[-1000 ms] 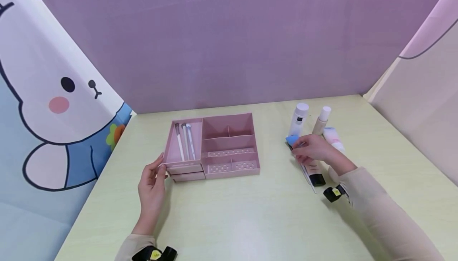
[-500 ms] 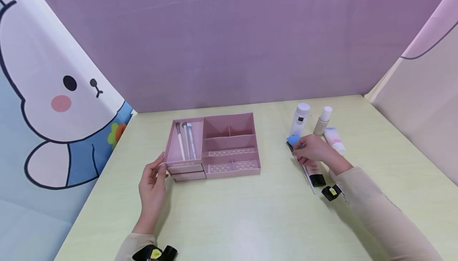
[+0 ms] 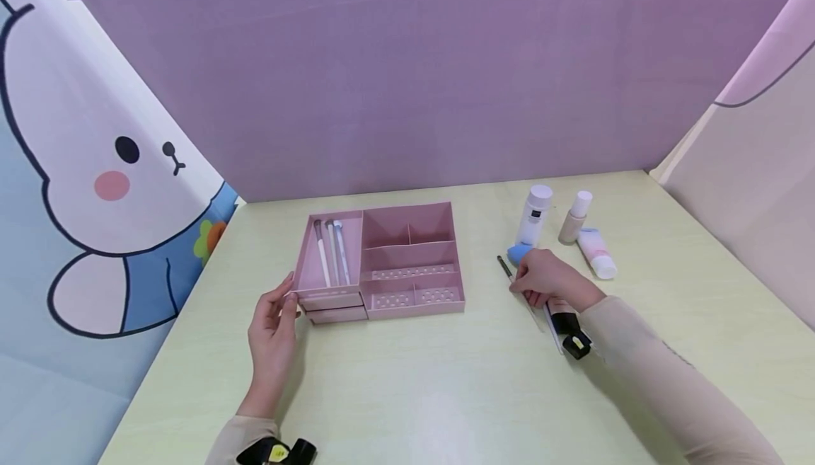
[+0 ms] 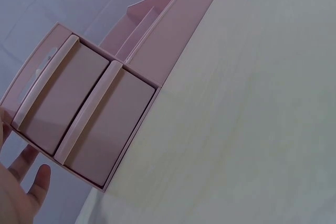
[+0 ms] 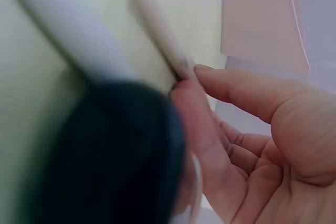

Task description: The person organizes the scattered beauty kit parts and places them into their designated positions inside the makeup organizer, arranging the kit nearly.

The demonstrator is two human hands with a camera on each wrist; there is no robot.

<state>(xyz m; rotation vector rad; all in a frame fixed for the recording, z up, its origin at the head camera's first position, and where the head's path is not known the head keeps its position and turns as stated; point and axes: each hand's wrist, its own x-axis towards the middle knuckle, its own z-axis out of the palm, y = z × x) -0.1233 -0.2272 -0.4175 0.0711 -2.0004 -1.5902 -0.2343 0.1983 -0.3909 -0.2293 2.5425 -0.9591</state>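
In the head view my right hand pinches a slim makeup brush between thumb and forefinger, its dark bristles pointing away. The right wrist view shows the brush's pale handle at the fingertips. Under and beside that hand lie a second brush, a tube with a black cap and a blue sponge. My left hand touches the front left corner of a pink organizer, its fingers loosely extended. Its two drawers are closed. Several brushes lie in the organizer's left top tray.
A white bottle, a beige bottle with a white cap and a pink-and-white tube stand or lie behind the right hand. A purple backdrop rises at the table's far edge. A large dark blur fills part of the right wrist view.
My right hand has shifted slightly left and toward me, drawing the brush away from the sponge and the other brush. The left hand holds its place at the organizer.
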